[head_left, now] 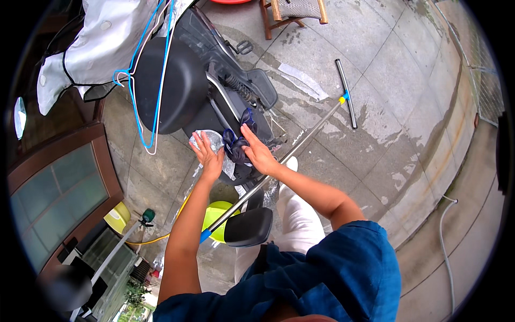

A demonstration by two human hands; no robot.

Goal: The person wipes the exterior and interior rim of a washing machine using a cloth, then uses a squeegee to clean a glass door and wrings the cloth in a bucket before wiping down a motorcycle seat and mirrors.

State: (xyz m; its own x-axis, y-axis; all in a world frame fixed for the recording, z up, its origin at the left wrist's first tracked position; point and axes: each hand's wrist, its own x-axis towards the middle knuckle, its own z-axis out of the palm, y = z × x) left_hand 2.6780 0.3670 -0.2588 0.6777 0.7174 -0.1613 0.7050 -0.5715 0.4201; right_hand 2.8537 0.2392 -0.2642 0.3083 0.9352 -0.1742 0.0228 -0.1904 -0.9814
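Over the black and grey electric scooter (209, 102), both of my hands are stretched out in front of me. My left hand (211, 161) has its fingers apart, beside a crumpled silver sheet (213, 138), and grips nothing. My right hand (258, 154) lies with straight fingers against a dark, bunched-up bundle with blue edging (234, 146); its exact kind I cannot make out. The bundle rests on the scooter between the two hands. A floor squeegee (292, 151) with a silver pole slants close below my right wrist, its pole passing behind my right forearm.
Blue and white clothes hangers (161, 80) lie across the round black seat (169, 94), next to a silver-white cover (96, 43). A yellow-green basin (217, 212) stands under the pole's lower end. A wooden stool (292, 11) is at the far side of the wet paving (343, 155).
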